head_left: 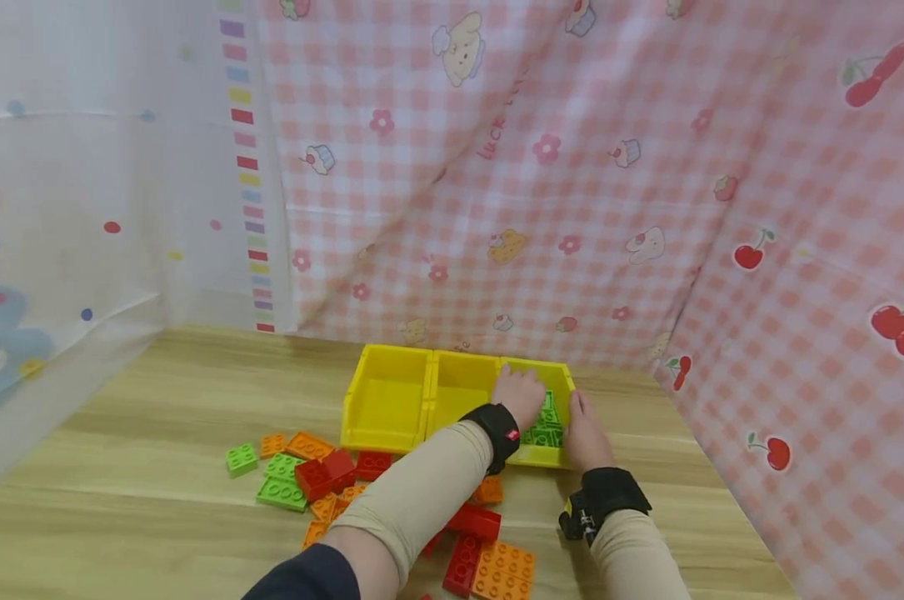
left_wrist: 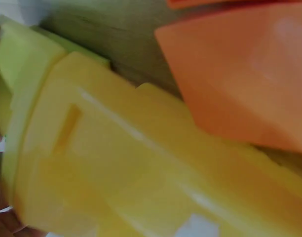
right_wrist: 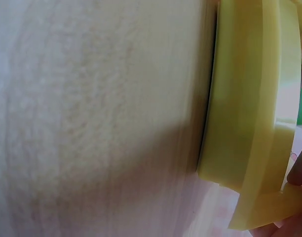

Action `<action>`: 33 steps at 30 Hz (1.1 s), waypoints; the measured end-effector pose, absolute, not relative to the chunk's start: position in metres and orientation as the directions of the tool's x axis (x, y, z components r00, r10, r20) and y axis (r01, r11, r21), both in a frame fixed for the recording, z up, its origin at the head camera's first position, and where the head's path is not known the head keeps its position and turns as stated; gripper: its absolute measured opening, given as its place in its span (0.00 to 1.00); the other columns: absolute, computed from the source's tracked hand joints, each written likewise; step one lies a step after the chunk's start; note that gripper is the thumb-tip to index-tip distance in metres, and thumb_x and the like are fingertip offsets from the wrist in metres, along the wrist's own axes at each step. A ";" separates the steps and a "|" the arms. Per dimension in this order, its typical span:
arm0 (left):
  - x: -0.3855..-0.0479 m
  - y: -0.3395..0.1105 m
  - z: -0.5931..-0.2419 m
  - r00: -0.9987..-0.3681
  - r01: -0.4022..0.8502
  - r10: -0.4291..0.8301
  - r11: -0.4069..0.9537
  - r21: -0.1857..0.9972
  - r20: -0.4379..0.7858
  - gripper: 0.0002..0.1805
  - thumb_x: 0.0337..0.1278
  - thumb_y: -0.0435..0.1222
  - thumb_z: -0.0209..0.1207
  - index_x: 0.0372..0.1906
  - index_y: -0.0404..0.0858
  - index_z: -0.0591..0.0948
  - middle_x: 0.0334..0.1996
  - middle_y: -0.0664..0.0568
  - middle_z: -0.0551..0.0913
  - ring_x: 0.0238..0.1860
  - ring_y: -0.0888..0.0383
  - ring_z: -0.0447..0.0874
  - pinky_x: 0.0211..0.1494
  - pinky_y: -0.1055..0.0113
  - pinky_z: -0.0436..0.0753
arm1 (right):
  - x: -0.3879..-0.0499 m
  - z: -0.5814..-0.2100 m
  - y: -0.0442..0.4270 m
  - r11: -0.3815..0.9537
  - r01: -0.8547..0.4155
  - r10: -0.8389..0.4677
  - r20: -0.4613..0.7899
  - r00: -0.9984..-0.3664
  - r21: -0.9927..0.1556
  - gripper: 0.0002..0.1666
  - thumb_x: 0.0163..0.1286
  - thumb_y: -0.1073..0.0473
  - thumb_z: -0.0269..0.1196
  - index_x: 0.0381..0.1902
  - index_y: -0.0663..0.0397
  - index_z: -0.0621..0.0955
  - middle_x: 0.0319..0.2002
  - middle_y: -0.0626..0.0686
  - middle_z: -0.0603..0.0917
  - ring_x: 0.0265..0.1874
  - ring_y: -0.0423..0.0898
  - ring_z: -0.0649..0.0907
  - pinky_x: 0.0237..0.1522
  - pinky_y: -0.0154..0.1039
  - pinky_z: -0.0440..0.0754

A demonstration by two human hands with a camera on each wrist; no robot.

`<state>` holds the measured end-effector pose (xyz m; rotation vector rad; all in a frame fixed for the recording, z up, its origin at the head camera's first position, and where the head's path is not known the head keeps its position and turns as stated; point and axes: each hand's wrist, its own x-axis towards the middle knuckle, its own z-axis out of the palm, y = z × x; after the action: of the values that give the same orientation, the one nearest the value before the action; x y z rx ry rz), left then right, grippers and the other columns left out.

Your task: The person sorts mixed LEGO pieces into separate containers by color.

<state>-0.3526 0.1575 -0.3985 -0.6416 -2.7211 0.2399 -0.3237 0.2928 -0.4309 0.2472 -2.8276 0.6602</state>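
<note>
A yellow storage bin (head_left: 390,400) with three compartments side by side sits on the wooden table. My left hand (head_left: 521,393) reaches down into its right compartment, beside several green toy bricks (head_left: 545,432); its fingertips are hidden. With my right hand (head_left: 588,435) I hold the right wall of the bin. In the right wrist view, the thumb (right_wrist: 300,170) lies over the rim of the yellow bin (right_wrist: 240,98), and other fingers show below it. The left wrist view is filled by the outside of the yellow bin (left_wrist: 116,158).
Loose bricks lie in front of the bin: red ones (head_left: 476,522), orange ones (head_left: 504,571) and light green ones (head_left: 282,493), partly hidden by my left forearm. An orange brick (left_wrist: 245,74) is close to the left wrist camera. Checked cloth (head_left: 459,208) hangs behind and at right.
</note>
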 end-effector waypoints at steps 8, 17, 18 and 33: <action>-0.358 0.161 -0.403 -0.934 0.291 0.330 0.924 -0.248 0.133 0.14 0.66 0.43 0.51 0.50 0.55 0.82 0.53 0.57 0.78 0.57 0.54 0.71 0.68 0.48 0.50 | -0.329 -0.440 0.283 0.876 -0.223 -0.121 0.254 -0.960 -0.428 0.33 0.66 0.73 0.46 0.68 0.75 0.53 0.67 0.70 0.54 0.66 0.63 0.58 0.64 0.54 0.55; -0.356 0.156 -0.419 -0.964 0.247 0.264 0.935 -0.254 0.032 0.14 0.67 0.44 0.50 0.50 0.56 0.83 0.50 0.59 0.80 0.56 0.55 0.73 0.67 0.47 0.46 | -0.327 -0.451 0.269 0.870 -0.210 -0.108 0.243 -0.964 -0.446 0.33 0.67 0.72 0.46 0.69 0.73 0.52 0.68 0.69 0.54 0.66 0.62 0.59 0.63 0.53 0.56; -0.356 0.156 -0.419 -0.964 0.251 0.266 0.935 -0.252 0.026 0.14 0.67 0.44 0.49 0.48 0.56 0.83 0.49 0.59 0.81 0.55 0.55 0.73 0.67 0.47 0.46 | -0.328 -0.450 0.269 0.869 -0.213 -0.110 0.245 -0.963 -0.446 0.33 0.67 0.72 0.46 0.69 0.73 0.52 0.68 0.69 0.54 0.66 0.62 0.59 0.63 0.54 0.56; -0.323 0.124 -0.378 -0.811 0.522 0.573 0.799 -0.298 0.116 0.11 0.64 0.43 0.52 0.42 0.51 0.85 0.46 0.57 0.81 0.51 0.55 0.75 0.65 0.50 0.56 | -0.330 -0.440 0.298 0.887 -0.190 -0.107 0.213 -0.971 -0.420 0.34 0.69 0.71 0.44 0.70 0.72 0.48 0.69 0.69 0.50 0.66 0.64 0.55 0.62 0.57 0.56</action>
<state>-0.3226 0.1240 -0.3781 -0.8580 -2.7864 0.3756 -0.3296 0.2981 -0.4400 0.2283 -2.8718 0.6664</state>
